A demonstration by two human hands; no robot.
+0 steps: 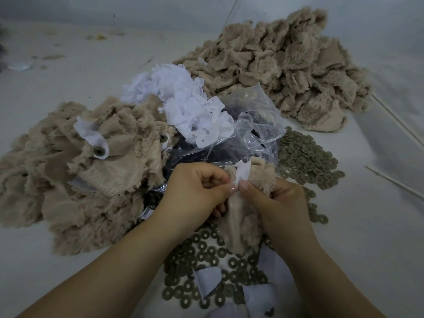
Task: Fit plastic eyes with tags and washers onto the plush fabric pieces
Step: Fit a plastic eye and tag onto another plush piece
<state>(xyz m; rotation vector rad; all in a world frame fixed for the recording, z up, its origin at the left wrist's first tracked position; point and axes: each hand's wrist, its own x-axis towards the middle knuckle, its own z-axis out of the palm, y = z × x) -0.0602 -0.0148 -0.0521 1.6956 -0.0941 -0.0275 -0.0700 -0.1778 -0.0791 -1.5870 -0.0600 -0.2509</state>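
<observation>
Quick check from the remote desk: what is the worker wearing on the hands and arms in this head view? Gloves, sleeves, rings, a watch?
Nothing worn shows. The left hand and right hand are bare, with no gloves, rings or finger guards visible. Both forearms are uncovered right down to the bottom edge of the frame: no sleeve, watch, bracelet or strap in view. The thumbnails look short and plain, without coloured polish.

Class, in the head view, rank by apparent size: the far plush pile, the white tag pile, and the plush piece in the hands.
1. Far plush pile
2. White tag pile
3. Plush piece in the hands, though nearness enlarges it.
</observation>
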